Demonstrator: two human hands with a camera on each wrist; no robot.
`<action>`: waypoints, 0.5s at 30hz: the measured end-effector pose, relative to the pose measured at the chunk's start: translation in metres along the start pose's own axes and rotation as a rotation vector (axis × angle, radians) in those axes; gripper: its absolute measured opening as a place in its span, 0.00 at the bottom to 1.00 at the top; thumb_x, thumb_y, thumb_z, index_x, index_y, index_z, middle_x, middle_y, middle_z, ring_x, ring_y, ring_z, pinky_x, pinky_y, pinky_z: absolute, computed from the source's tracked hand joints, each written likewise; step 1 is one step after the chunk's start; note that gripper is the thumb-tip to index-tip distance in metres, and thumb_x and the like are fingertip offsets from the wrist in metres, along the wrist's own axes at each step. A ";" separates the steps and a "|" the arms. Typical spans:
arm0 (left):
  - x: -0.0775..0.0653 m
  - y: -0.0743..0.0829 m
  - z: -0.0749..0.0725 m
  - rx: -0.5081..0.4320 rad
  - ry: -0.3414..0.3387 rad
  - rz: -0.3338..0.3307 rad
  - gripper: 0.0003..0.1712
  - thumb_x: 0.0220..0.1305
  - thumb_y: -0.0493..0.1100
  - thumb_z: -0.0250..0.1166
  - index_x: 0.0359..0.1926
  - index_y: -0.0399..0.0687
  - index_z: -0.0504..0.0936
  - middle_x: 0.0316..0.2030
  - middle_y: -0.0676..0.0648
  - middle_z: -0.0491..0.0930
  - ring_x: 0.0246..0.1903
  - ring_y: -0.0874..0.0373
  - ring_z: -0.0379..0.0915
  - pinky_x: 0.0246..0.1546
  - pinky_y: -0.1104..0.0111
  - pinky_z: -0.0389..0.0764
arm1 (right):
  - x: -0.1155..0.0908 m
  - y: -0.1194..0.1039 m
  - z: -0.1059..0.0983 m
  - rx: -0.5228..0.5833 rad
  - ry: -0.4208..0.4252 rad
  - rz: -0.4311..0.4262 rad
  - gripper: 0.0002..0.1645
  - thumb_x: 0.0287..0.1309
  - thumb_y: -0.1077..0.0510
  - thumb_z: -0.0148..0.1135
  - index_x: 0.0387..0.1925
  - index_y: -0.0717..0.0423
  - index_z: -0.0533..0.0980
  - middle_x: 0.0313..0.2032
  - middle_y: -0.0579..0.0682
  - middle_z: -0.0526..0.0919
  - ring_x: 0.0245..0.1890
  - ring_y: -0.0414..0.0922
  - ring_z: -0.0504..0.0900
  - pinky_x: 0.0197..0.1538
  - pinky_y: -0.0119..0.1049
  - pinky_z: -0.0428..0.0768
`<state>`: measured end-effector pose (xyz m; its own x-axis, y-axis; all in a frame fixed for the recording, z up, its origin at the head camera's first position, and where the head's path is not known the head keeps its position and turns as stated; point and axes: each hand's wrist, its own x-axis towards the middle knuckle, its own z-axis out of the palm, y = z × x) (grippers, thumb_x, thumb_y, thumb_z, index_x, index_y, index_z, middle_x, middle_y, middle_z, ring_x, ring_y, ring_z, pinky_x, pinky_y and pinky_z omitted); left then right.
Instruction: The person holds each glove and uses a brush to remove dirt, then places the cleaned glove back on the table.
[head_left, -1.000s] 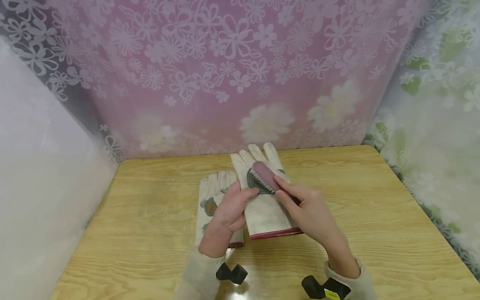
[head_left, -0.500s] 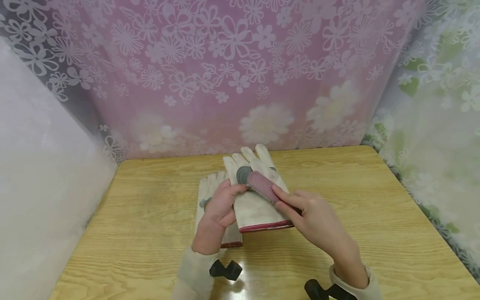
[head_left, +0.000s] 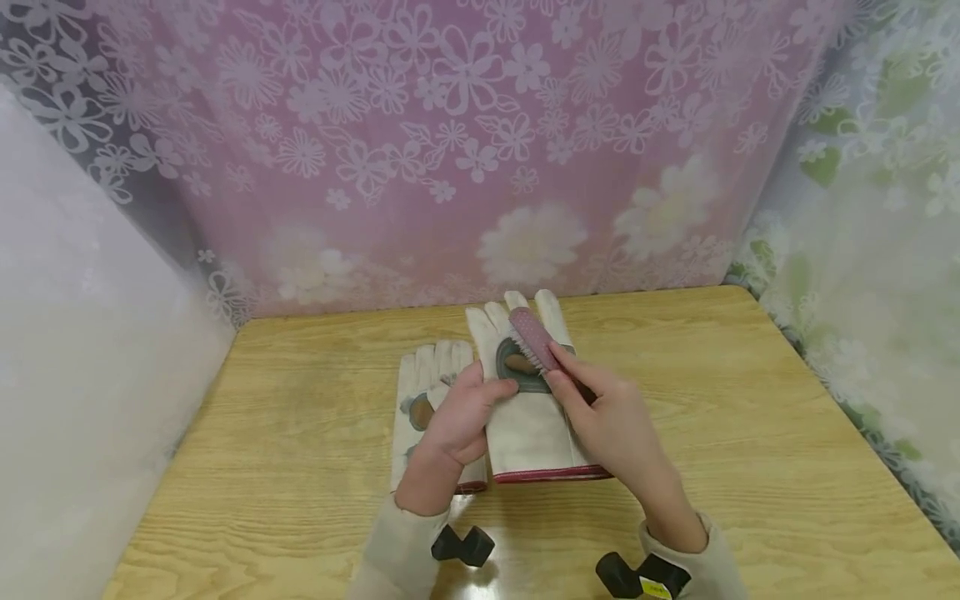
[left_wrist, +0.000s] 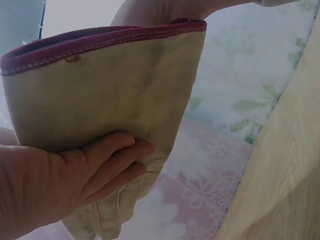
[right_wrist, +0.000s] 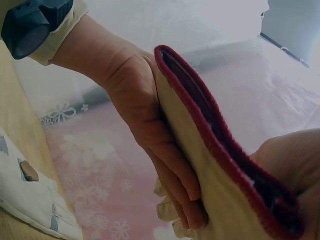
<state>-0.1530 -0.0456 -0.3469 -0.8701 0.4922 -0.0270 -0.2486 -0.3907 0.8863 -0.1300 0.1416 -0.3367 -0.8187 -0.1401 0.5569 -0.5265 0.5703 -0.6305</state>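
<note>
In the head view my left hand (head_left: pixel 459 421) holds a cream work glove (head_left: pixel 528 437) by its left side, thumb on the upper face. The left wrist view shows that hand's fingers (left_wrist: pixel 112 160) spread along the glove's underside. The glove's fingers point away, and its red-trimmed cuff faces me. My right hand (head_left: pixel 615 421) grips a scrubbing brush (head_left: pixel 534 337) with a pink back and pale bristles. The bristles lie at the grey-green patch (head_left: pixel 506 354) with a brown centre. In the right wrist view the right hand (right_wrist: pixel 285 155) is partly hidden behind the cuff.
A second cream glove (head_left: pixel 408 425) with grey and brown patches lies on the wooden table (head_left: pixel 300 450), left of and partly behind my left hand. Pink flowered sheeting (head_left: pixel 420 167) hangs along the back edge; pale sheets flank both sides.
The brush slid down toward the cuff, then back up toward the glove's fingers. The held glove shifted left and returned right with my left hand. More of the patch's brown centre shows now.
</note>
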 end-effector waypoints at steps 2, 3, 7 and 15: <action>0.001 -0.001 0.000 -0.037 -0.009 -0.020 0.19 0.72 0.32 0.43 0.62 0.37 0.64 0.46 0.46 0.80 0.43 0.59 0.83 0.43 0.67 0.84 | 0.001 0.004 0.000 0.056 0.009 0.027 0.23 0.64 0.63 0.64 0.61 0.57 0.77 0.51 0.58 0.84 0.47 0.47 0.84 0.43 0.17 0.76; 0.002 -0.001 0.000 -0.051 -0.017 -0.030 0.18 0.72 0.31 0.43 0.61 0.38 0.65 0.45 0.46 0.80 0.42 0.59 0.83 0.43 0.67 0.84 | 0.002 0.005 0.000 0.074 0.012 0.036 0.23 0.64 0.63 0.63 0.61 0.56 0.77 0.51 0.58 0.84 0.49 0.49 0.84 0.45 0.15 0.75; 0.004 -0.002 0.000 -0.082 -0.041 -0.053 0.17 0.71 0.31 0.44 0.57 0.41 0.67 0.44 0.47 0.80 0.42 0.59 0.83 0.43 0.67 0.84 | 0.003 0.010 -0.004 0.093 0.016 0.033 0.24 0.64 0.63 0.64 0.61 0.56 0.77 0.52 0.57 0.84 0.51 0.49 0.83 0.49 0.15 0.73; 0.003 0.000 -0.005 -0.115 -0.010 -0.050 0.13 0.71 0.31 0.43 0.48 0.46 0.70 0.40 0.50 0.82 0.40 0.61 0.83 0.41 0.68 0.84 | 0.004 0.011 -0.023 0.097 -0.021 -0.012 0.25 0.61 0.67 0.65 0.60 0.55 0.78 0.53 0.55 0.84 0.52 0.37 0.81 0.48 0.17 0.75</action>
<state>-0.1581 -0.0480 -0.3494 -0.8512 0.5208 -0.0648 -0.3394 -0.4521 0.8248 -0.1335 0.1665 -0.3290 -0.8165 -0.1639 0.5536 -0.5549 0.4874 -0.6741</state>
